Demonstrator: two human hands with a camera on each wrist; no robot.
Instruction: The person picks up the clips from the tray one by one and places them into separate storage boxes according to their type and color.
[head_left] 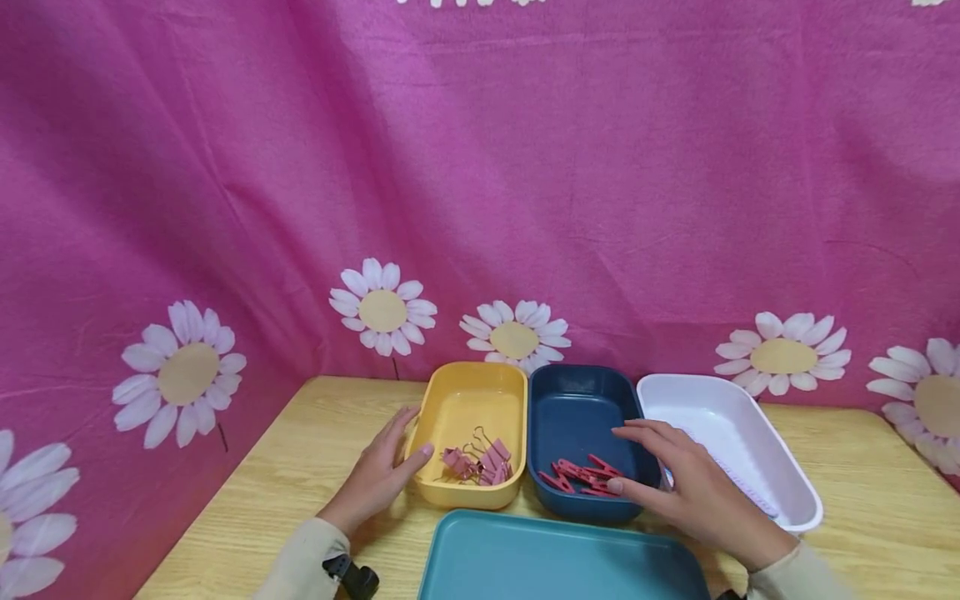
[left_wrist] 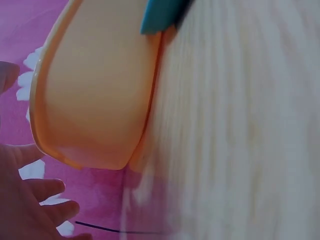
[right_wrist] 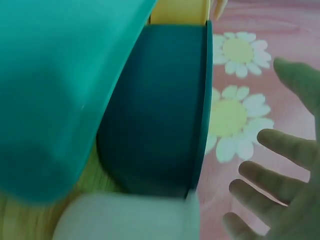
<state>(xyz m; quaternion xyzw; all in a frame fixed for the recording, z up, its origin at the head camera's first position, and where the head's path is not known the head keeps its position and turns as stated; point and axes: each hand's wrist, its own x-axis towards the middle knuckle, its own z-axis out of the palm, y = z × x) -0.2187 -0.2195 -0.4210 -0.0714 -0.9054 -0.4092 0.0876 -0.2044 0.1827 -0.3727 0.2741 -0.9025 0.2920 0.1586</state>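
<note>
My left hand (head_left: 375,475) is at the left side of the yellow bin (head_left: 471,497), thumb over its rim and fingers along its outer wall. Pink binder clips (head_left: 491,462) lie in the near end of that bin. My right hand (head_left: 697,483) hovers with spread fingers over the right rim of the dark blue bin (head_left: 573,417). Red clothespins (head_left: 577,475) lie near the front of the blue bin, partly behind the right thumb. In the right wrist view, the fingers (right_wrist: 280,172) are extended with nothing between them.
A teal tray (head_left: 555,562) lies in front of the bins, cut off by the lower frame edge. At the right, a white bin (head_left: 780,467) has a pale purple item along its left side, partly hidden by my hand. A pink flowered cloth (head_left: 600,183) hangs behind the wooden table (head_left: 247,508).
</note>
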